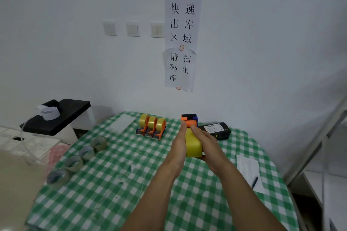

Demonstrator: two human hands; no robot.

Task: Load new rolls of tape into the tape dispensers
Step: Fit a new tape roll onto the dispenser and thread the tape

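Head view: left hand (178, 145) flat against tape roll (193, 147) side, right hand (205, 143) wrapped round it, likely pressing it into orange dispenser (189, 121)

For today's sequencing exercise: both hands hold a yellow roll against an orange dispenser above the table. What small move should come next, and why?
Probably press the yellow roll fully onto the orange dispenser: the left hand and right hand flank the roll, and three loaded dispensers already stand nearby.
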